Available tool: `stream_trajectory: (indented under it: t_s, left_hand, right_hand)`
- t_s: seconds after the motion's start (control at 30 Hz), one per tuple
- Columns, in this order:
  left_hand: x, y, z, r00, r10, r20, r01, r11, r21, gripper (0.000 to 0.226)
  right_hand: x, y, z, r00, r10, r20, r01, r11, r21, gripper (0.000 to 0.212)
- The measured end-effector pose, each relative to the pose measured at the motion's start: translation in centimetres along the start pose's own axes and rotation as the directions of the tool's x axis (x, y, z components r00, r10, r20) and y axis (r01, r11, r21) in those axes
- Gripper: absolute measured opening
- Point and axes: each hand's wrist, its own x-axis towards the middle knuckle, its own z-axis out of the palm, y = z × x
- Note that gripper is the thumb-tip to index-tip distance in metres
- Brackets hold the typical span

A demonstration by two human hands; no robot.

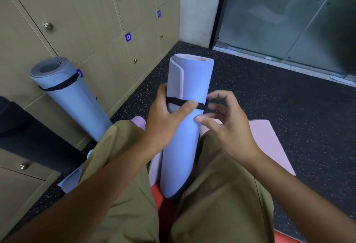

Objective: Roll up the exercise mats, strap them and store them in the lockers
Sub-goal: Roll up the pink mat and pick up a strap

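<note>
Rolled blue mat (185,127) stands upright between a seated person's knees, near the lockers (81,17). Left hand (167,121) grips the roll, its thumb pressing a black strap (185,102) around it; right hand (225,121) pinches the strap's end. Strapping is underway; next, fastening it snugly seems needed. Another strapped mat (73,96) leans against the lockers.

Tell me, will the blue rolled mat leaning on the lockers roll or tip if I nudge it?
The leaning blue mat probably tips or slides sideways, since it stands tilted against the lockers. Its black strap should keep it from unrolling.
</note>
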Motion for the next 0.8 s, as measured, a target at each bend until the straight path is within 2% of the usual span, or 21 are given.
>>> stream_trajectory:
  t_s: [0.13,0.3,0.47,0.63,0.8]
  left_hand:
    - [-0.4,-1.3,0.2,1.000,-0.020,0.014,0.021,1.000,-0.018,0.069]
    - [-0.9,-1.4,0.4,0.998,-0.062,0.003,0.062,0.987,-0.149,0.065]
    - [-0.1,-1.3,-0.2,0.984,-0.176,0.014,0.172,0.942,-0.287,0.064]
    - [0.4,-2.6,-0.3,0.984,-0.168,0.063,0.179,0.943,-0.280,0.059]
    - [0.3,-6.1,-1.6,0.968,-0.154,0.199,0.175,0.980,-0.092,0.086]
  right_hand:
    - [-0.2,0.4,0.3,1.000,0.001,0.027,-0.001,1.000,0.015,0.050]
    - [-0.8,1.3,1.1,0.998,-0.066,-0.009,0.066,0.998,0.024,0.049]
    - [0.6,1.5,1.0,0.992,-0.118,0.038,0.122,0.986,-0.112,0.043]
    - [1.8,2.2,0.8,0.995,-0.071,0.076,0.077,0.994,-0.080,0.036]
    - [3.5,3.3,0.8,0.996,0.007,0.092,-0.003,0.999,-0.042,0.037]
